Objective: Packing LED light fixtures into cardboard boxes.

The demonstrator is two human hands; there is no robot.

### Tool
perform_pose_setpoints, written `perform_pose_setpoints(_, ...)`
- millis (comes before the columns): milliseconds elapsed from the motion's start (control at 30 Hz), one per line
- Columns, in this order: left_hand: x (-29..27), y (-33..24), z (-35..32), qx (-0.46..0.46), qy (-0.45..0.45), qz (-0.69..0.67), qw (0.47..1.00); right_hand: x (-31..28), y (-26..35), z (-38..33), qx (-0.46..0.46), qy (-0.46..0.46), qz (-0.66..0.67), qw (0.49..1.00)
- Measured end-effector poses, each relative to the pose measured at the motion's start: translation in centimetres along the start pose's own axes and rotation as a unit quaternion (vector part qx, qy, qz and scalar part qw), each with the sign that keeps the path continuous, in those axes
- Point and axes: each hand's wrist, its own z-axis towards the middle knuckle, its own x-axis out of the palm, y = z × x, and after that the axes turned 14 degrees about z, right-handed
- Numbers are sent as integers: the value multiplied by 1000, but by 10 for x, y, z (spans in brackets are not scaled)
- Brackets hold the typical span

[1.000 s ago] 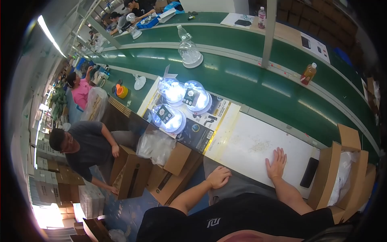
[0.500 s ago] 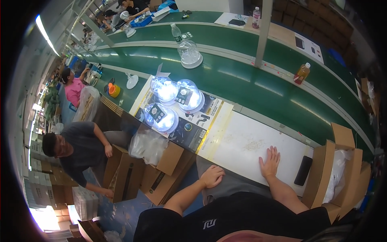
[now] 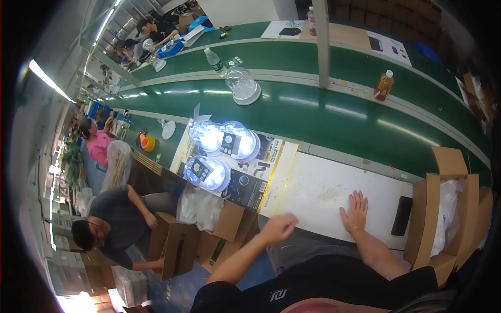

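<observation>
My right hand (image 3: 356,211) lies flat on a white board (image 3: 323,167), fingers spread and holding nothing. Small pale crumbs (image 3: 330,193) are scattered just left of its fingertips. My left hand (image 3: 279,227) hovers over my lap at the board's front edge, its fingers curled in and a little blurred, with nothing visible in them. Left of the board, three lit transparent domes on round bases stand close together on a printed cardboard sheet (image 3: 245,182): one front dome (image 3: 213,180) and two behind, a left dome (image 3: 204,136) and a right dome (image 3: 245,143). Dark square labels sit on the front and right domes.
A black phone (image 3: 401,215) lies by an open carton (image 3: 419,224) with plastic bags inside. Across the green belt (image 3: 292,99) stand an unlit dome (image 3: 245,89) and bottles. At left a co-worker (image 3: 117,219) bends over a carton (image 3: 180,250), beside plastic bags (image 3: 200,208).
My left hand has lifted off my thigh and moved toward the board. The right hand stays flat in place. The co-worker leans lower over the carton, and the view has shifted slightly.
</observation>
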Motion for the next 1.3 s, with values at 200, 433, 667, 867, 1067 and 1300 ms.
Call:
perform_pose_setpoints(200,-149,16,149,10,-61,154,986,2,-8,-1,11,8,-11,1000)
perform_pose_setpoints(433,-257,143,327,-93,-123,432,889,-1,-6,5,17,27,-8,999)
perform_pose_setpoints(667,-270,215,415,-239,-62,512,823,3,-12,7,20,46,11,999)
perform_pose_setpoints(867,-261,216,468,-317,12,469,824,2,-17,7,28,44,9,999)
perform_pose_setpoints(1067,-255,223,464,-236,-61,542,804,3,-15,6,26,48,11,998)
perform_pose_setpoints(1300,-249,219,449,-116,-129,471,865,2,-14,9,20,41,10,999)
